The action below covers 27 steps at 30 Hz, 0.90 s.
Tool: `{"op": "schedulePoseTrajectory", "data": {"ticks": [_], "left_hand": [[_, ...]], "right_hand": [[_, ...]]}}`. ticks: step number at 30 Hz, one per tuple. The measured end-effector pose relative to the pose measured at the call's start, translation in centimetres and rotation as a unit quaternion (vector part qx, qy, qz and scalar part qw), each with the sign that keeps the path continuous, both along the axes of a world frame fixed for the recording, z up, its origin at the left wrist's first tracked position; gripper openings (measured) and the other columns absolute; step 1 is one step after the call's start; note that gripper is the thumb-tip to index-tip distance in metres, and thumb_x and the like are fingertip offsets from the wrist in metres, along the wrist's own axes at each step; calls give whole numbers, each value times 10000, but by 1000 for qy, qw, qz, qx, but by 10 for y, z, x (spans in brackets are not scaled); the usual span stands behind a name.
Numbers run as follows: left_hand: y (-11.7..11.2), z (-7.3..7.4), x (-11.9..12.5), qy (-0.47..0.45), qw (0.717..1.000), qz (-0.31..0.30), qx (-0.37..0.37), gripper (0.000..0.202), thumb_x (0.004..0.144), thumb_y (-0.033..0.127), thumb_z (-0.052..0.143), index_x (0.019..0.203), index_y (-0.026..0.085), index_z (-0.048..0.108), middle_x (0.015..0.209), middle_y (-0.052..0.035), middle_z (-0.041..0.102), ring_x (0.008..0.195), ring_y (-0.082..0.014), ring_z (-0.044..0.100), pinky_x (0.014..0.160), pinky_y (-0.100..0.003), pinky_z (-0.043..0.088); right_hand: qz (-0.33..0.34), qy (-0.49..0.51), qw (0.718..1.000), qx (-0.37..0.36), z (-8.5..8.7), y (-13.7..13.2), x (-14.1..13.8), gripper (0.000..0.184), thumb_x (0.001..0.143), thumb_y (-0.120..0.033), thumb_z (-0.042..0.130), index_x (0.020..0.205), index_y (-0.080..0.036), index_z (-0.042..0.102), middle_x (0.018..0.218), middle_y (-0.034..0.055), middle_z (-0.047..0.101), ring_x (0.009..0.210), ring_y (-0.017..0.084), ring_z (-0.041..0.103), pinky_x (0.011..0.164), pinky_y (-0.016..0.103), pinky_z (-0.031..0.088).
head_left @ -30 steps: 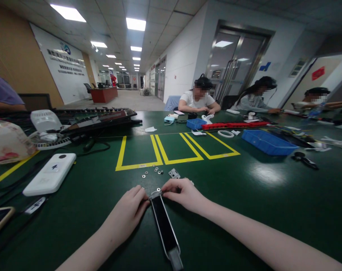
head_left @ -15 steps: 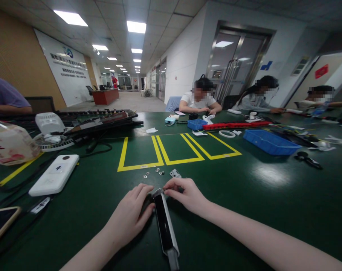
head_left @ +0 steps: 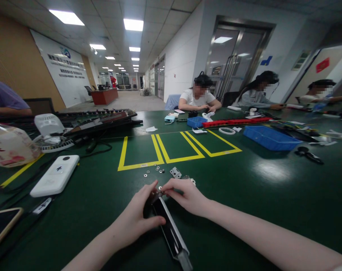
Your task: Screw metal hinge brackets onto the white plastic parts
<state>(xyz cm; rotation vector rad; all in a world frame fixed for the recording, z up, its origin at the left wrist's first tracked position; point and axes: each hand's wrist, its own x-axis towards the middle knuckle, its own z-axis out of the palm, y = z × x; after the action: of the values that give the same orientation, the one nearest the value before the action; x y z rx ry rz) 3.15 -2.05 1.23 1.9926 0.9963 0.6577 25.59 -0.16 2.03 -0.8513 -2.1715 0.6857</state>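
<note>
At the near side of the desk point(head_left: 272, 195), left hand point(head_left: 137, 212) wide over the black-and-silver bar point(head_left: 173, 235), right hand point(head_left: 189, 194) narrowed at its far end — grip can't tell — probably fine end work, next wants bar steady.

And here on the white power bank point(head_left: 56, 178), a dark mark point(head_left: 59, 168) reads like a 4! The white tag point(head_left: 42, 206) just beside it has dark strokes, too blurred to call. Over on the pale wall point(head_left: 54, 81), rows of lettering point(head_left: 66, 62) under a logo point(head_left: 65, 52), unreadable; the bag's point(head_left: 11, 145) print, blurred too.
</note>
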Motion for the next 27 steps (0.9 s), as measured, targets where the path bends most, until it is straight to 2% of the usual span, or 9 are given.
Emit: {"op": "schedulePoseTrajectory", "data": {"ticks": [2,3,8,10,13,16,20,23,27], "left_hand": [[4,2,1,-1,1000,-25,-13,551,825,361,678,1340,253,513,1160,-81,569,1037,-253,563,893,-401,480],[5,4,1,-2,999,-29,-18,477,831,364,668,1282,249,565,1087,-63,579,970,-231,568,836,-362,483],[7,11,-2,11,999,-30,-41,353,803,343,691,1131,232,623,1030,-26,577,881,-190,554,757,-298,444],[6,10,-3,28,999,-23,-40,336,775,349,709,1066,210,616,992,-20,586,862,-190,552,739,-292,436],[5,8,-4,22,999,7,-49,335,756,351,718,1017,197,575,916,-4,606,808,-180,558,703,-282,433],[5,6,-5,1,997,43,-57,285,805,348,673,1014,201,548,945,-8,635,807,-178,582,694,-285,444],[7,5,-8,-4,995,98,-36,248,844,336,629,1025,196,533,960,-17,645,819,-186,602,731,-317,479],[8,6,-8,-31,993,111,-25,216,861,307,610,1035,198,540,991,-22,651,899,-198,622,825,-348,502],[6,7,-8,-62,994,90,-32,185,871,268,601,1042,207,564,1042,-21,665,963,-195,638,893,-353,516]], "right_hand": [[16,-19,1000,-5,-1,-1,-1,174,950,-125,503,1026,-153,658,960,34,657,884,128,620,798,237,490],[20,-26,999,-10,-1,-2,-1,179,951,-125,501,1036,-152,656,962,36,656,890,130,619,801,238,492],[23,-33,999,-3,0,-3,1,195,963,-141,481,1071,-162,642,972,30,659,902,134,623,827,256,490],[-23,-36,998,48,-1,3,7,202,970,-148,472,1088,-166,636,978,33,663,916,147,616,846,288,477],[-131,-87,981,111,-3,18,21,269,952,-138,494,1192,-172,610,1081,65,647,1020,203,576,906,374,440],[-189,-149,967,82,-7,32,31,372,910,-154,571,1281,-171,578,1197,92,605,1115,261,525,946,442,412],[-193,-153,968,47,-11,39,35,358,901,-209,610,1257,-173,603,1159,91,614,1061,254,544,901,421,444],[-193,-87,977,12,-11,39,36,361,859,-178,635,1220,-172,611,1119,78,608,990,210,563,850,355,466],[-188,21,980,-55,-7,36,33,246,848,-206,617,1081,-134,652,821,36,607,726,155,565,693,295,472]]}}
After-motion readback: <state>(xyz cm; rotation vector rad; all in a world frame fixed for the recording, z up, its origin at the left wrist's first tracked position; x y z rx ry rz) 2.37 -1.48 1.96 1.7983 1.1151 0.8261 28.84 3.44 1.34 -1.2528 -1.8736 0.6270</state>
